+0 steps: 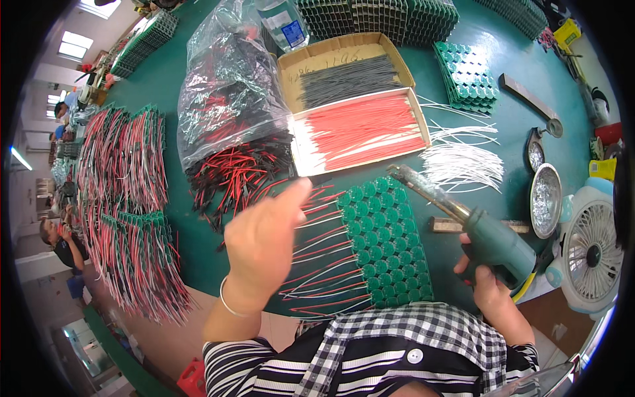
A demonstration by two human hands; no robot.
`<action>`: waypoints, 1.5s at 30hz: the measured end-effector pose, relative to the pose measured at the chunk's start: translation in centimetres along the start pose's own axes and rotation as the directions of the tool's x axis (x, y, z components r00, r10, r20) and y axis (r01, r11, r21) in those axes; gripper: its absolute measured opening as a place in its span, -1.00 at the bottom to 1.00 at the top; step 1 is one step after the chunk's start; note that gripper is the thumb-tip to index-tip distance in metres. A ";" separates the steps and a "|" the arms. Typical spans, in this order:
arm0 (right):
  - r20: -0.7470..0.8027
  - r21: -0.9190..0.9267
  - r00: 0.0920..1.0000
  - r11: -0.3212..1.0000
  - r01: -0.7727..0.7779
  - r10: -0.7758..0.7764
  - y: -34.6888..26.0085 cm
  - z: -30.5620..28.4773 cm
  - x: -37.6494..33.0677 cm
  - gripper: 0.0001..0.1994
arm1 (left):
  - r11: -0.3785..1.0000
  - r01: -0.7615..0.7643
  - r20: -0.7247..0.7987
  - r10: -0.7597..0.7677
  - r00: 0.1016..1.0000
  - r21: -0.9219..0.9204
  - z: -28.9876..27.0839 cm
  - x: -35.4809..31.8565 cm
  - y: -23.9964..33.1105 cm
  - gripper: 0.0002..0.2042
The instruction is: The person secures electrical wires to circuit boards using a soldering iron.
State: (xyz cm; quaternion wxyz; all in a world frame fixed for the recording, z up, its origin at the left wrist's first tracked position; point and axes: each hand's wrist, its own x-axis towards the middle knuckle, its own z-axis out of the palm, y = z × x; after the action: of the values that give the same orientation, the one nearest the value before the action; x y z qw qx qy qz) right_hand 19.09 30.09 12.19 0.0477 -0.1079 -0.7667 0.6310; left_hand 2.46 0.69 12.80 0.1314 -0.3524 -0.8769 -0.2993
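My left hand (pixel 261 241), a little smeared by motion, is closed with thumb and forefinger drawn together; what it pinches, if anything, I cannot make out. Below it, red and white wires (pixel 324 266) stick out from the left edge of a panel of round green circuit boards (pixel 387 245). My right hand (pixel 488 288) grips the green body of a soldering gun (pixel 499 248). The gun's metal tip points up and left, over the upper right corner of the panel. A bundle of red and black wires (pixel 235 173) spills from a plastic bag (pixel 228 86) beyond my left hand.
Box trays hold red wires (pixel 364 129) and black wires (pixel 350 79). White wires (pixel 463 165) lie right of them, near stacked board panels (pixel 466 76). A metal dish (pixel 546 200) and a fan (pixel 591 248) stand right. Finished-looking wired panels (pixel 126 165) hang over the left side.
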 end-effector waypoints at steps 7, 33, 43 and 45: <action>0.070 0.013 0.995 0.998 -0.069 0.068 -1.1 -0.1 0.4 -0.41 | 0.769 0.515 0.561 -0.252 0.789 -0.379 2.4 -1.6 4.0 -0.55; 0.347 -0.427 0.931 0.864 0.267 -0.116 -1.1 0.3 0.6 -0.65 | 0.988 -0.134 0.077 0.127 0.989 0.083 3.8 -1.2 0.1 -0.71; 0.388 -0.489 0.914 0.816 0.309 -0.114 -1.1 1.1 0.7 -0.80 | 0.984 -0.123 0.091 0.112 0.990 0.132 4.3 -1.5 -0.1 -0.74; 0.381 -0.486 0.915 0.813 0.321 -0.133 -1.0 1.2 0.7 -0.80 | 0.985 -0.118 0.093 0.106 0.990 0.130 4.3 -1.5 -0.1 -0.74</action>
State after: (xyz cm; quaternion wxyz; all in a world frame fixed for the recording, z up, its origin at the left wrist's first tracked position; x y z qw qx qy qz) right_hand 18.08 28.89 12.85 -0.0370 0.0836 -0.9171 0.3881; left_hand 3.42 2.47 8.76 0.1337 -0.4040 -0.8788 -0.2160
